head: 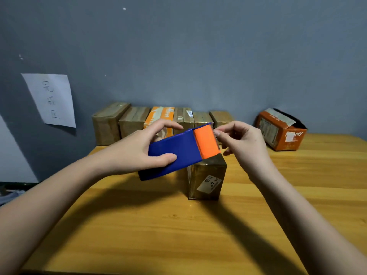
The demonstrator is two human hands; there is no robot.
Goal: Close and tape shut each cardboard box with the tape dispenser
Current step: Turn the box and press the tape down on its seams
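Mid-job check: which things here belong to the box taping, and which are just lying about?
In the job:
- tape dispenser, gripped by the left hand
- right hand, pinching at its toothed end
- brown box beneath it
- open orange box
- row of boxes by the wall

Lying about:
- paper sheet on the wall
- wooden table

The counter (198,235) is smooth varnished wood with a soft sheen. The tape dispenser (178,153) looks like matt blue and orange plastic. The box (206,181) beneath it is brown cardboard under glossy tape, bearing a paper label (208,183). The wall (198,56) is matt grey.
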